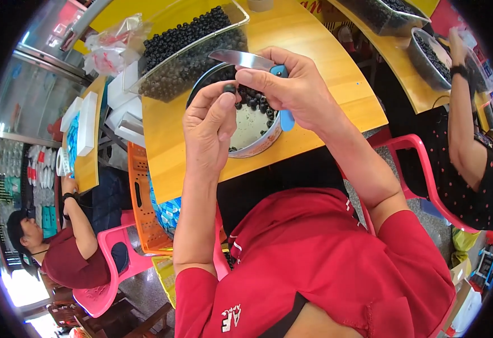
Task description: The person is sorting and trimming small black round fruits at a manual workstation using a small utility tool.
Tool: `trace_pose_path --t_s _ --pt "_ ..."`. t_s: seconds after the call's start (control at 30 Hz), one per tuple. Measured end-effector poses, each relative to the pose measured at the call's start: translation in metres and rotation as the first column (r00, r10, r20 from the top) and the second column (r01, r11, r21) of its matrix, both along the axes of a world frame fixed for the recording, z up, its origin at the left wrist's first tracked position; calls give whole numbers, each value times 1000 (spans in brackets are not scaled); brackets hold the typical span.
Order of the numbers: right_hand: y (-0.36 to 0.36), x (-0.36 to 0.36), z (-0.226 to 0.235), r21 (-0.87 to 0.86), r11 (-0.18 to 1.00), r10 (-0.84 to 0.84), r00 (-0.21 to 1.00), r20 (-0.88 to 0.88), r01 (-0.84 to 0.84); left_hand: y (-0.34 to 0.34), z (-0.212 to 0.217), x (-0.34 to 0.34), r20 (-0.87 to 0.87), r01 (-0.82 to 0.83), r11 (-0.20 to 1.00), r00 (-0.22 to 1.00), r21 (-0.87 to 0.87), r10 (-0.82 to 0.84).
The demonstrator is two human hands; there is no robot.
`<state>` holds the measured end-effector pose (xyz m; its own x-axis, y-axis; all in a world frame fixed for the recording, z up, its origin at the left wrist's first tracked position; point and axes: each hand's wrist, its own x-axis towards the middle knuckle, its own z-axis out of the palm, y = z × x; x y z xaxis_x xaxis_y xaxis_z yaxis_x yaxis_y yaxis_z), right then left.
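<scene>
The left hand [210, 117] pinches 1 dark ball [229, 88] above the bowl [260, 145]; the right hand [296, 84] clamps a knife [249, 59]. Probably trimming, though detail is blurred; next calls for a steady blade.

Blue knife handle [287, 120], black ball [230, 88]

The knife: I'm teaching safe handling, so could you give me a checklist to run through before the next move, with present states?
1. Knife gripped in the right hand: ok.
2. Dark round piece pinched in the left hand: ok.
3. Clear gap between blade and left fingers: cannot tell; they look close, but depth is unclear.
4. Hands gloved: not ok; both are bare.
5. Bowl standing on the table: ok, near its edge.
</scene>
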<state>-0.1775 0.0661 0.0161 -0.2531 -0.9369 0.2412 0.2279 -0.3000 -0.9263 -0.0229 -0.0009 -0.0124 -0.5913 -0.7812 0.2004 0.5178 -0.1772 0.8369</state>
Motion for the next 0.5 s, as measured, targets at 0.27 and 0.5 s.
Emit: trace_pose_path --t_s 0.27,0.5 --pt "-2 3 -7 74 992 97 993 72 -102 -1 -8 0 -28 64 997 998 -49 -65" --pt "-1 1 -10 71 982 162 975 150 -174 -3 -10 2 -28 55 998 998 -22 -55"
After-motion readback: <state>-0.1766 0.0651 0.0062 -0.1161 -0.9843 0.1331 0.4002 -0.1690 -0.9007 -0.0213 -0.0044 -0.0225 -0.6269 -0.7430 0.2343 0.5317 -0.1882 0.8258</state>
